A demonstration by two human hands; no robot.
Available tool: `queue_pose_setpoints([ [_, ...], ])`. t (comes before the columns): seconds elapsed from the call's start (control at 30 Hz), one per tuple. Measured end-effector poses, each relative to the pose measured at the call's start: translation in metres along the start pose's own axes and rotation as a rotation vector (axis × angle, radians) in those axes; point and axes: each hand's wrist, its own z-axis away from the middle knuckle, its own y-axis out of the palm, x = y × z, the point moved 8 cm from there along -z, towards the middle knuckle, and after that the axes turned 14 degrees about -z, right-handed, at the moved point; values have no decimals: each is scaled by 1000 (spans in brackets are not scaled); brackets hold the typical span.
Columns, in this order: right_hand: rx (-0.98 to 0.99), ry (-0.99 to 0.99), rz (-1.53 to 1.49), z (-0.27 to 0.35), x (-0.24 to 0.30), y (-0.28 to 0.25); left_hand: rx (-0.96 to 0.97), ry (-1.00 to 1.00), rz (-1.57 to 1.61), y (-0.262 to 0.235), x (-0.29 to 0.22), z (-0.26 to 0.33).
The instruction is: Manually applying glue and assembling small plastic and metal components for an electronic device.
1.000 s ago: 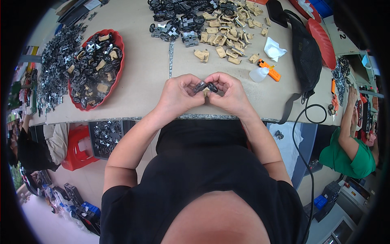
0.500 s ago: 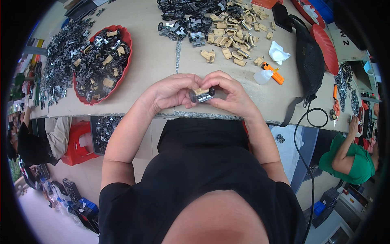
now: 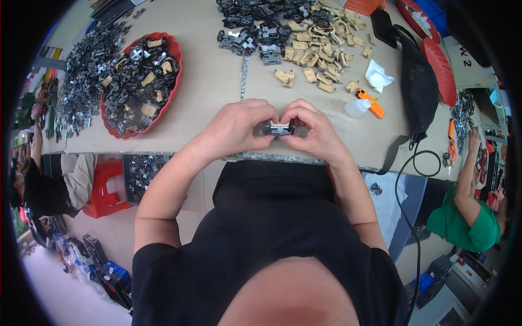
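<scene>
Between my two hands, just above the table's near edge, is a small toy car chassis (image 3: 279, 129) with dark wheels, a grey underside and a tan part on it. My left hand (image 3: 242, 126) pinches its left end with thumb and fingers. The right end is gripped by my right hand (image 3: 311, 130), its index finger curled over the top. Beyond my hands lie a heap of tan plastic parts (image 3: 311, 58) and, beside it, a pile of black wheeled chassis (image 3: 255, 30). The fingers hide part of the held piece.
At left, a red scalloped basket (image 3: 176, 81) holds wheeled pieces, beside a heap of small grey parts (image 3: 84, 81). To the right are a small white bottle (image 3: 356, 107), an orange tool (image 3: 375, 107), crumpled tissue (image 3: 379, 76), and a black bag (image 3: 420, 81) with a cable. People sit at both sides.
The chassis has been turned between my fingers and now lies level, its wheels at either side. My left hand has shifted right and closed on its end. The whole view has shifted slightly.
</scene>
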Motion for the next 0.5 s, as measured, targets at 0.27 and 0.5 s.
queue_pose_setpoints([
  [0.27, 40, 10, 42, -1, 3, 3, 11, 13, 166, 8, 8, 7],
  [0.5, -194, 119, -322, 3, -7, -2, -407, -217, -296, -58, 23, 30],
])
